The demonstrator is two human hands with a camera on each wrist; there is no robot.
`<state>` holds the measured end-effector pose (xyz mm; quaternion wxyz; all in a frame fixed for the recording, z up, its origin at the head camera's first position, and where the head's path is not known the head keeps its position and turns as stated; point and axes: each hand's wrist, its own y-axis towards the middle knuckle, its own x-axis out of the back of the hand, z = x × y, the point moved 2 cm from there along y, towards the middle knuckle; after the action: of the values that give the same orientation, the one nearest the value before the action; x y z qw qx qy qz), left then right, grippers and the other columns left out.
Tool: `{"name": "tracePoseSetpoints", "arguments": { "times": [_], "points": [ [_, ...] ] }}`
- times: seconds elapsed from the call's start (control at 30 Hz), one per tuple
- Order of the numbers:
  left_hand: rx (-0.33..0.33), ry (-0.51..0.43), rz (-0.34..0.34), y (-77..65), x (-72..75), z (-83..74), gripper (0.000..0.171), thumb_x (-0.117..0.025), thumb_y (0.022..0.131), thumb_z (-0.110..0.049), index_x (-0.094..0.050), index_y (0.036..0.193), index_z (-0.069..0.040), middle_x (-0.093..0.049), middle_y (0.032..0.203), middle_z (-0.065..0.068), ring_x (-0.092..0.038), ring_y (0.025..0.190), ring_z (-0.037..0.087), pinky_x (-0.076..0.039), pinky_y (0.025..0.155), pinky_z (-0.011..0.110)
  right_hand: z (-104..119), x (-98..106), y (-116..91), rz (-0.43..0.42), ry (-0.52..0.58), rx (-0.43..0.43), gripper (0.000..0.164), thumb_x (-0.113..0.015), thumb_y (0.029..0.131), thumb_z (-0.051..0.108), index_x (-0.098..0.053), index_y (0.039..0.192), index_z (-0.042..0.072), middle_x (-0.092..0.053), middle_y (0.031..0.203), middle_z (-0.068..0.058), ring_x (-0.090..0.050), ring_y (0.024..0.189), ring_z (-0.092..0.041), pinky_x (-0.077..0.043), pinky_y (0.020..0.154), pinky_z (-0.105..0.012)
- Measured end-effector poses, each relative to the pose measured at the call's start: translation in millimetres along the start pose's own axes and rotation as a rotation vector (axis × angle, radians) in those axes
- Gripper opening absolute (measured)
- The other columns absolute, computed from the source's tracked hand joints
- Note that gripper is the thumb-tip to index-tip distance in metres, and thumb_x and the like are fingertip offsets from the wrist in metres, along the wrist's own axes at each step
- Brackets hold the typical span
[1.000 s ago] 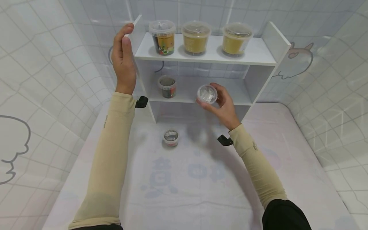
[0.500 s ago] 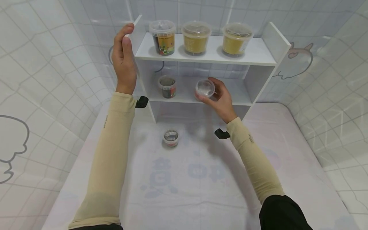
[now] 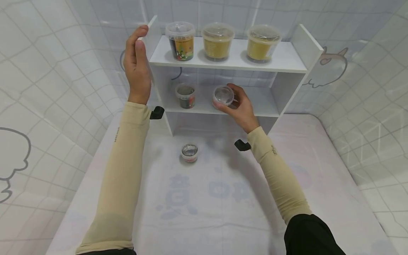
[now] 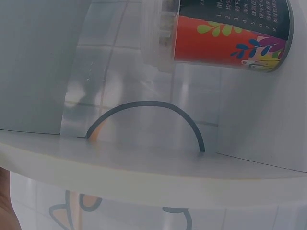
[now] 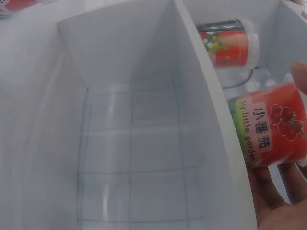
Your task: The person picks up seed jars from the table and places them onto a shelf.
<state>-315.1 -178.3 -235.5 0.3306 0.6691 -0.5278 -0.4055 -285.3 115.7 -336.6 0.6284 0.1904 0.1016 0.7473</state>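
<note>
My left hand (image 3: 137, 71) holds the upper left side panel of a white shelf unit (image 3: 229, 66), fingertips and thumb at its edge. My right hand (image 3: 243, 111) grips a small clear-lidded plastic tub (image 3: 224, 95) at the middle shelf. In the right wrist view this tub (image 5: 273, 124) shows a red and green label with tomatoes, close to the shelf board; I cannot tell whether it touches. To its left a similar tub (image 3: 186, 96) stands upright on that shelf. The left wrist view shows a dark and red tub (image 4: 230, 40); the left hand is mostly out of that view.
Three larger lidded tubs stand on the top shelf: a printed one (image 3: 180, 41) and two yellow ones, the middle one (image 3: 217, 41) and the right one (image 3: 262, 43). A small lidded tub (image 3: 190, 153) sits on the white tablecloth (image 3: 207, 219). Tile-patterned sheeting (image 3: 57, 85) surrounds the table.
My right hand has moved the tub slightly left and further in over the middle shelf. My left hand stays at the side panel.
</note>
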Motion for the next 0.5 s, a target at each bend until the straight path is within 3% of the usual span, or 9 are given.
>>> {"name": "tracePoseSetpoints", "arguments": {
  "times": [0.5],
  "points": [
    [0.004,-0.021,-0.004,-1.0,0.1,-1.4,0.036,-0.031,0.105,0.012,-0.062,0.122,0.004,-0.061,0.132,0.011,-0.049,0.134,0.021,-0.029,0.12,0.037,4.9,-3.0,4.4,0.019,-0.078,-0.05,0.073,-0.08,0.088,0.009,-0.042,0.15,0.004,-0.052,0.139,-0.014,-0.058,0.118,-0.026,-0.048,0.105,-0.038]
  ]
}}
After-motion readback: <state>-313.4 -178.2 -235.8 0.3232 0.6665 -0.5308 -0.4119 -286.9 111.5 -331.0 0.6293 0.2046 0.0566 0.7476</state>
